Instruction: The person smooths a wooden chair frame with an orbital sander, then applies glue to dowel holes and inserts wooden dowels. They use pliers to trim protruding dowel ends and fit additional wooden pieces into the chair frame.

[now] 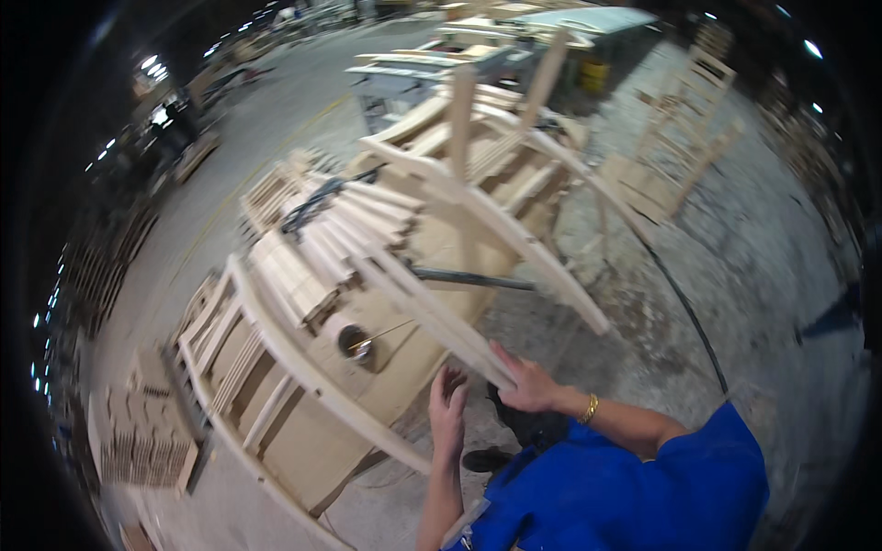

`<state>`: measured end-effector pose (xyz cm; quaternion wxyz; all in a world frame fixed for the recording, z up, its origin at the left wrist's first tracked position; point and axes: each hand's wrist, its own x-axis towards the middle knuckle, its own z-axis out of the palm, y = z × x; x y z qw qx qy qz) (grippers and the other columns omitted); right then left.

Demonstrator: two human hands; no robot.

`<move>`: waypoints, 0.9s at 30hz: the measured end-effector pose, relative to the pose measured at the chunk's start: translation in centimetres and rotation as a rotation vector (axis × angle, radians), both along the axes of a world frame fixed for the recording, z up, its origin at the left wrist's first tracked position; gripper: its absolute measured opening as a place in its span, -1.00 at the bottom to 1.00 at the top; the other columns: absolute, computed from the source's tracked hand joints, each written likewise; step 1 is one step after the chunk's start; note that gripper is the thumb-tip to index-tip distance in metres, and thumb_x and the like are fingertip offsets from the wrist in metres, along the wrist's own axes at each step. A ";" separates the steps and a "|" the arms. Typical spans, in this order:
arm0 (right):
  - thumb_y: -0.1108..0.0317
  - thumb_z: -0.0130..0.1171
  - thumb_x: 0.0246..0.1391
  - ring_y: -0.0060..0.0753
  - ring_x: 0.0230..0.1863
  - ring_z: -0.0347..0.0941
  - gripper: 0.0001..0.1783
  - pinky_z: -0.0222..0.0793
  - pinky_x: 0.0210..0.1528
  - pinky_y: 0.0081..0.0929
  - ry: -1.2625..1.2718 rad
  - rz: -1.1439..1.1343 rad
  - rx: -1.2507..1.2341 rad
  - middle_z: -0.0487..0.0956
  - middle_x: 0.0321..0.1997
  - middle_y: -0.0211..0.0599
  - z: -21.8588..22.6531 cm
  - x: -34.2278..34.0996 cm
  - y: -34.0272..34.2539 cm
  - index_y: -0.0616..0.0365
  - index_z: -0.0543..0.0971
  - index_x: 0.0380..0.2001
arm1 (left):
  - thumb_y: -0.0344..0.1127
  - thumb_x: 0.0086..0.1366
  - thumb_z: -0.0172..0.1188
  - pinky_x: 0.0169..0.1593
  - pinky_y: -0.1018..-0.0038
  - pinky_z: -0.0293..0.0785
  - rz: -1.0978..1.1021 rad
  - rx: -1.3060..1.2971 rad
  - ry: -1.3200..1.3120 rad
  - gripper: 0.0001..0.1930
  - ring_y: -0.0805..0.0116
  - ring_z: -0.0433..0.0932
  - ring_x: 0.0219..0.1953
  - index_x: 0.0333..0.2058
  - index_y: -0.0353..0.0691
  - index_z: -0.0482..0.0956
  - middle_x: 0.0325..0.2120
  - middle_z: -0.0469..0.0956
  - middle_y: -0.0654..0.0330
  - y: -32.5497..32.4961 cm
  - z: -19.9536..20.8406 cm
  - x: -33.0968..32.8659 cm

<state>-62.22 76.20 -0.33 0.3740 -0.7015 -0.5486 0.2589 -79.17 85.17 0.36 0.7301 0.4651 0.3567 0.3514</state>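
My right hand (528, 381) is closed around the near end of long pale wooden rails (441, 317), which look like two side by side and slant up to the left over the worktable. Nothing is in my left hand (448, 404); its fingers are apart beside the table's near edge. A small dark pot (354, 342) with a thin stick leaning out of it stands on the brown-covered table (390, 386). To the left, a curved wooden frame (317, 390) with slats lies partly over the table. A similar frame (501, 216) with upright legs rests at the far end.
Bundles of wooden strips (294, 275) lie along the table's far side. A dark hose (680, 294) runs across the floor at right. A ladder-like wooden frame (689, 119) stands beyond it. Stacked wooden parts (147, 432) are at the lower left.
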 end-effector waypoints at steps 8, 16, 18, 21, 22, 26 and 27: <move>0.27 0.03 0.23 -0.47 -0.38 0.46 -0.42 0.40 -0.34 -0.49 0.754 -0.283 0.367 0.49 -0.28 -0.27 1.9 8.0 -9.4 0.27 0.15 0.23 | -0.35 0.28 0.15 -0.21 0.43 0.51 -0.375 0.068 -0.098 -0.60 0.39 0.53 -0.35 0.06 -0.29 0.33 -0.31 0.48 0.18 -3.6 3.9 14.0; 0.58 -0.03 0.14 -0.33 -0.16 0.53 -0.63 0.48 -0.04 -0.35 0.972 -0.108 0.440 0.53 -0.21 -0.18 6.1 29.3 -6.7 0.24 0.29 0.04 | -0.45 0.23 0.12 -0.32 0.54 0.43 -0.131 -0.006 -0.022 -0.63 0.55 0.43 -0.44 0.03 -0.30 0.38 -0.38 0.46 0.25 -3.0 6.3 26.1; 0.64 -0.03 0.12 -0.29 -0.05 0.53 -0.70 0.47 0.03 -0.33 0.909 0.023 0.440 0.53 -0.13 -0.16 6.6 32.8 -6.1 0.24 0.37 -0.05 | -0.45 0.23 0.09 -0.32 0.55 0.42 -0.087 -0.080 -0.084 -0.62 0.56 0.42 -0.38 0.04 -0.31 0.37 -0.32 0.45 0.24 -3.5 6.6 28.6; 0.64 0.02 0.09 -0.26 -0.03 0.53 -0.72 0.48 0.03 -0.33 0.993 -0.107 0.297 0.51 -0.08 -0.17 6.4 36.5 -3.8 0.22 0.41 -0.10 | -0.47 0.22 0.10 -0.31 0.55 0.43 -0.026 0.118 0.027 -0.60 0.54 0.43 -0.34 0.05 -0.30 0.34 -0.29 0.44 0.23 -3.4 6.3 30.9; 0.64 0.05 0.06 -0.23 0.00 0.53 -0.73 0.50 0.03 -0.32 1.060 -0.145 0.225 0.51 -0.09 -0.21 6.4 37.4 -3.3 0.22 0.43 -0.13 | -0.51 0.18 0.14 -0.29 0.55 0.43 0.002 0.138 0.026 -0.60 0.54 0.42 -0.30 0.01 -0.28 0.34 -0.27 0.43 0.23 -2.9 6.0 31.3; 0.65 0.05 0.07 -0.02 0.12 0.45 -0.66 0.43 0.17 -0.07 1.095 -0.038 0.188 0.48 -0.09 -0.20 5.7 39.2 0.2 0.15 0.35 -0.08 | -0.54 0.09 0.18 -0.32 0.59 0.42 0.165 0.170 0.107 -0.64 0.56 0.42 -0.34 -0.12 -0.22 0.35 -0.32 0.41 0.25 0.1 4.1 31.2; 0.66 0.06 0.06 -0.02 0.13 0.44 -0.64 0.40 0.19 -0.09 1.044 0.006 0.211 0.49 -0.09 -0.19 5.5 39.7 1.0 0.15 0.34 -0.07 | -0.53 0.09 0.18 -0.35 0.60 0.42 0.205 0.169 0.097 -0.66 0.57 0.41 -0.38 -0.13 -0.22 0.36 -0.35 0.41 0.26 0.7 3.4 30.9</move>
